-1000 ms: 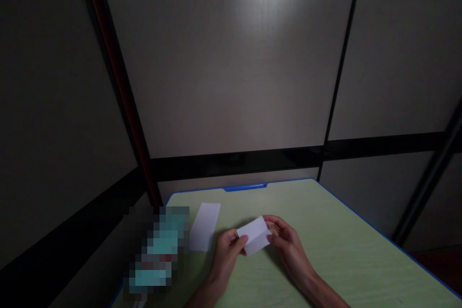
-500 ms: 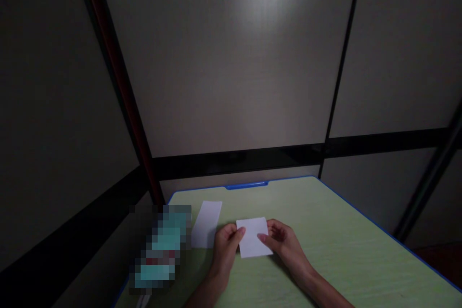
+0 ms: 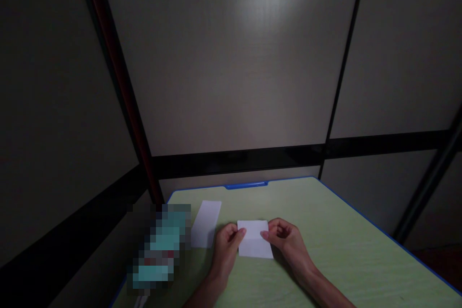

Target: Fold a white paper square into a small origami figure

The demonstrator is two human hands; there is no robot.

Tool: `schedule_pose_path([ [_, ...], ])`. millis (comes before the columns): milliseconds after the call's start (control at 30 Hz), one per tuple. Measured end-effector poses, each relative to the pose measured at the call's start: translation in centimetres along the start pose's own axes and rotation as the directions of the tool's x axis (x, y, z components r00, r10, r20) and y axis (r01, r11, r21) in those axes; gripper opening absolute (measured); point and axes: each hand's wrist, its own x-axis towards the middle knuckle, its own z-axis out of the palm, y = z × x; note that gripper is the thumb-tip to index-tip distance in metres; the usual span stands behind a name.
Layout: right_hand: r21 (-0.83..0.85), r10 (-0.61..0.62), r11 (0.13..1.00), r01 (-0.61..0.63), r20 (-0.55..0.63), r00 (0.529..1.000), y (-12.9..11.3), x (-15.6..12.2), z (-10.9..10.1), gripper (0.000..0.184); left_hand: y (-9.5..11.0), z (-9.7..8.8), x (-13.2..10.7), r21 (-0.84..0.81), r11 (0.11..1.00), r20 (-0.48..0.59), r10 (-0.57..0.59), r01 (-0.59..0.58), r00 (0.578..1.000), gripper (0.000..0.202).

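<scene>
A small white sheet of paper (image 3: 254,245) is held between my two hands, just above the table near its front middle. A faint crease runs across it, and its upper part tilts against the lower part. My left hand (image 3: 228,245) pinches the left edge, thumb on top and fingers curled underneath. On the opposite edge my right hand (image 3: 287,239) grips in the same way, its thumb lying on the paper's face. The fingertips under the paper are hidden. Left of my left hand, a second white paper (image 3: 206,224), longer and narrow, lies flat on the table.
The light green table (image 3: 325,231) has a blue rim and a blue handle (image 3: 247,185) at its far edge. A pixelated turquoise object (image 3: 162,245) with a pale cable (image 3: 142,298) lies at the left edge. Grey panels (image 3: 234,82) stand behind the table.
The held paper has bent along a crosswise crease, where it looked flat before. My right hand has shifted slightly to the right, while my left hand stays almost in place.
</scene>
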Motion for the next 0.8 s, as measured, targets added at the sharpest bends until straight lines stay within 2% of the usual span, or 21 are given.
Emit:
schedule_pose_path([
  [67,0.008,-0.001,1.0,0.001,0.022,1.0,-0.1,0.0,0.1,0.019,-0.1,0.0,0.0,0.011,1.0,-0.019,0.024,-0.024,1.0,0.025],
  [233,0.029,0.086,0.995,-0.091,0.145,0.986,-0.3,-0.4,0.8,0.02,-0.3,0.1,0.0,0.015,0.998,-0.028,0.057,-0.057,0.998,0.022],
  [400,0.086,0.079,0.993,-0.083,0.05,0.996,-0.3,-0.8,1.0,0.017,0.0,0.9,-0.6,0.012,0.999,-0.051,-0.03,0.031,0.998,0.027],
  [500,0.176,0.1,0.977,-0.117,0.103,0.99,-0.3,-0.9,1.1,0.015,0.4,1.3,-0.9,-0.014,0.997,-0.061,-0.076,0.075,0.995,0.029],
  [667,0.309,0.133,0.931,-0.193,0.204,0.97,-0.3,-1.0,1.2,0.013,0.5,1.2,-1.2,-0.21,0.964,0.064,-0.153,0.163,0.986,0.029],
  [800,0.269,0.138,0.946,-0.182,0.176,0.975,-0.4,-1.1,1.3,0.012,0.5,1.0,-1.3,-0.229,0.958,0.093,-0.156,0.174,0.983,0.029],
])
